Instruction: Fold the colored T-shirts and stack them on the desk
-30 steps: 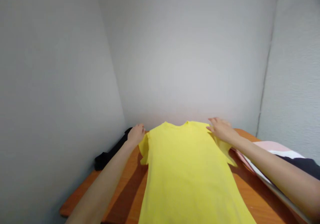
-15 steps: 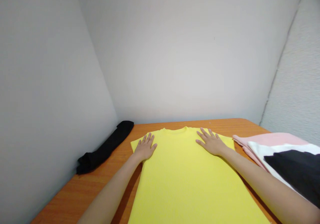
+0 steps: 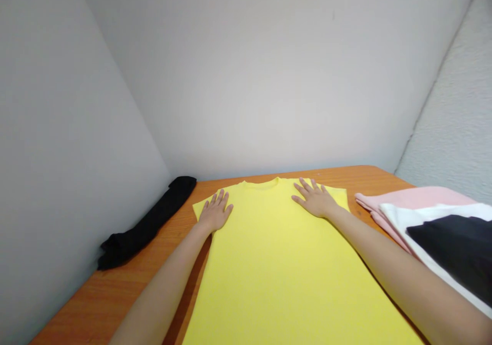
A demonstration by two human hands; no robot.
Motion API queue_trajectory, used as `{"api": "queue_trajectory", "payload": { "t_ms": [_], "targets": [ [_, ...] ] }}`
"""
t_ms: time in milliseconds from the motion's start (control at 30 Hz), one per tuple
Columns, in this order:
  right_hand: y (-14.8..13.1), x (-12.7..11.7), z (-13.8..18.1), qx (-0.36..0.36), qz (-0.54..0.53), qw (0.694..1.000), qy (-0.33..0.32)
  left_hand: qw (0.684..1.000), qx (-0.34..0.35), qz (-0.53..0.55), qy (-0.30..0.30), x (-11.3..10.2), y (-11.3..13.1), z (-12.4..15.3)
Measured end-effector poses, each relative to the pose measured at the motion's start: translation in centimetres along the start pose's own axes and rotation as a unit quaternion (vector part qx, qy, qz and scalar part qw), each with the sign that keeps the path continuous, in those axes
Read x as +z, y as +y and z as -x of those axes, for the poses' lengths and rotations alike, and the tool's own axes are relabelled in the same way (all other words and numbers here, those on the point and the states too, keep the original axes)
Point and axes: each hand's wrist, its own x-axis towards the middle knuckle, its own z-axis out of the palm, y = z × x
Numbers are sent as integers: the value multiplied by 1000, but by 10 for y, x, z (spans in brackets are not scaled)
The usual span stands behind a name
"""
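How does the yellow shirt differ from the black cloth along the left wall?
The yellow shirt is spread flat; the black cloth lies in a long, narrow bundle. The left hand and right hand rest on the yellow shirt, while neither touches the black cloth. Both fabrics lie on the wooden table.

Soft, moderate indoor light, direction hard to tell. Back wall palest mid-frame; left wall duller grey. Yellow shirt bright, almost shadeless, fine weave lost. Dark shadow strip on table along shirt's left edge. Black garment at left sinks near-solid, folds barely readable. Wide-lens distortion: wall corners lean outward. Fine detail slightly soft throughout.
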Motion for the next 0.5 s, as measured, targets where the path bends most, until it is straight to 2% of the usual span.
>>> {"api": "queue_trajectory", "payload": {
  "t_ms": [133,200,267,333,400,433,500],
  "targets": [
    [-7,-7,2,-6,2,1000,-2,999,3,-36,14,-16,13,-1],
    [-10,-17,3,-3,5,1000,6,997,37,-63,39,-34,30,4],
    [-6,-30,3,12,6,1000,23,990,96,-84,66,-54,56,22],
    [5,-45,3,39,5,999,33,978,162,-86,100,-67,94,59],
    [24,-58,2,71,4,997,26,957,233,-57,161,-64,142,112],
    [35,-62,2,87,4,996,17,944,273,-33,184,-54,170,142],
    [56,-67,2,115,7,993,-2,903,350,3,248,-17,232,197]
  ]
}}
